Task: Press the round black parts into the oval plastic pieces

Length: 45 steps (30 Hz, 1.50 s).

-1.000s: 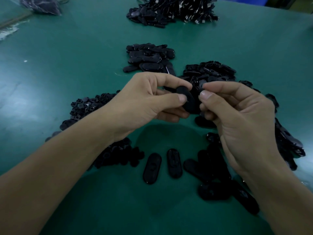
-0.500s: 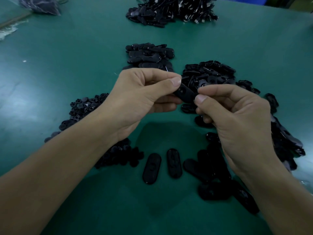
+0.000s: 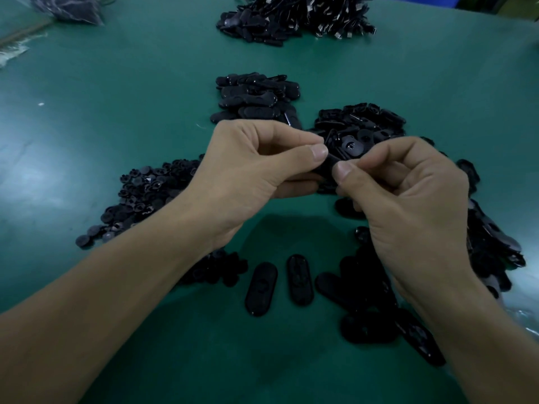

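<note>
A black oval plastic piece (image 3: pixel 329 166) is held above the green table between both hands, mostly hidden by fingers. My left hand (image 3: pixel 256 173) pinches its left end with thumb and curled fingers. My right hand (image 3: pixel 408 193) pinches the right end, thumb on top. Whether a round part sits in it is hidden. A heap of small round black parts (image 3: pixel 145 196) lies at the left, partly under my left forearm. Two oval pieces (image 3: pixel 261 288) (image 3: pixel 299 279) lie side by side on the table below my hands.
More oval pieces are heaped behind my hands (image 3: pixel 361 123), at the back centre (image 3: pixel 256 96) and along the right (image 3: pixel 490 246). A big pile of black parts with metal ends (image 3: pixel 294 16) lies at the far edge. A dark bag (image 3: pixel 68 7) sits at the top left.
Both hands have drawn closer together around the oval piece and the thumbs now nearly meet over it; the piece shows less than before.
</note>
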Each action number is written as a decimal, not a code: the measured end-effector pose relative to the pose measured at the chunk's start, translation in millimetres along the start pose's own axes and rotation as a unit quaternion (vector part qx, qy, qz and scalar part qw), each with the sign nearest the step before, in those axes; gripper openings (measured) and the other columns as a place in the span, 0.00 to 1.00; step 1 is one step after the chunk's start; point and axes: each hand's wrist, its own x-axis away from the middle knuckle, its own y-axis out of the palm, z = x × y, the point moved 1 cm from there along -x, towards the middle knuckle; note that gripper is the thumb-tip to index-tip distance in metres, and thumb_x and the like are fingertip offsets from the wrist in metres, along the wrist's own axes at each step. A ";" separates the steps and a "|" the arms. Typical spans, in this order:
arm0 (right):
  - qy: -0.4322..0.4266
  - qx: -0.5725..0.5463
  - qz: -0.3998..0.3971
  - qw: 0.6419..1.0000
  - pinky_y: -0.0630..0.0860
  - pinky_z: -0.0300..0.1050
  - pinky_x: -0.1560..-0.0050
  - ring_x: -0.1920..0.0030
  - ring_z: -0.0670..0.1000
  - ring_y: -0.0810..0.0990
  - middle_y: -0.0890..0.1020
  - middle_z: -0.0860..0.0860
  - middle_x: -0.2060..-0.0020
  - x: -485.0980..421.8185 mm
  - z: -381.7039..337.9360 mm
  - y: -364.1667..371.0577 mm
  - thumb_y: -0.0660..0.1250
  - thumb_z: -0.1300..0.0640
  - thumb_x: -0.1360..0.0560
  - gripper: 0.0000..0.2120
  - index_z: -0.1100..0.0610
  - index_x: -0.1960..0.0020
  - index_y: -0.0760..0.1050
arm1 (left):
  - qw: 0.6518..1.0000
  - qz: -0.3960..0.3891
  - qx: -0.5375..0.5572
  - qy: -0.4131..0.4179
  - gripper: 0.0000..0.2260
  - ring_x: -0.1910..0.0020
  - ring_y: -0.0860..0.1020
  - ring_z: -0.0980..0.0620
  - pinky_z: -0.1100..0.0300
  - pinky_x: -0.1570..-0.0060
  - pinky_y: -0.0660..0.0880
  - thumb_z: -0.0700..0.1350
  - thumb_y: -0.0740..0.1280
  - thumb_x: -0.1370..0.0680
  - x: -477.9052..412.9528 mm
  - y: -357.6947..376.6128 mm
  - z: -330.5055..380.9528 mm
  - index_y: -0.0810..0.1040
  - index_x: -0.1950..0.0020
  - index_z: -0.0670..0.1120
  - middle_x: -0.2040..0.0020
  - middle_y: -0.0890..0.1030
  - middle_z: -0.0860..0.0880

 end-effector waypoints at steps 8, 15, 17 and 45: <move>0.010 0.001 -0.008 1.000 0.80 0.41 0.59 0.63 0.51 0.84 0.84 0.54 0.63 -0.8 0.1 -1.0 0.75 0.62 0.27 0.12 0.50 0.60 0.74 | 0.999 -0.009 -0.023 0.021 0.02 0.60 0.85 0.47 0.58 0.58 0.83 0.37 0.75 0.29 0.0 2.0 -2.9 0.86 0.60 0.43 0.60 0.86 0.41; 0.022 0.032 -0.007 0.999 0.82 0.55 0.60 0.63 0.59 0.83 0.85 0.52 0.64 0.6 1.2 -3.5 0.75 0.62 0.28 0.15 0.51 0.61 0.69 | 0.990 -0.007 -0.115 0.085 0.05 0.61 0.84 0.47 0.52 0.55 0.84 0.36 0.77 0.28 1.1 2.4 -7.6 0.86 0.57 0.46 0.62 0.86 0.46; 0.020 0.043 -0.009 0.999 0.82 0.56 0.60 0.63 0.59 0.82 0.85 0.52 0.64 0.8 0.5 -2.4 0.75 0.61 0.28 0.15 0.50 0.62 0.69 | 0.983 0.003 -0.155 0.103 0.04 0.59 0.86 0.45 0.48 0.52 0.84 0.41 0.77 0.29 0.8 2.3 -8.9 0.86 0.57 0.48 0.61 0.86 0.48; 0.044 0.065 -0.046 0.996 0.80 0.43 0.65 0.65 0.49 0.86 0.86 0.50 0.66 1.0 6.6 -0.2 0.75 0.59 0.26 0.18 0.45 0.67 0.72 | 0.894 0.012 -0.377 0.241 0.08 0.62 0.83 0.58 0.58 0.59 0.81 0.36 0.75 0.27 8.3 4.1 -9.3 0.86 0.53 0.47 0.61 0.85 0.55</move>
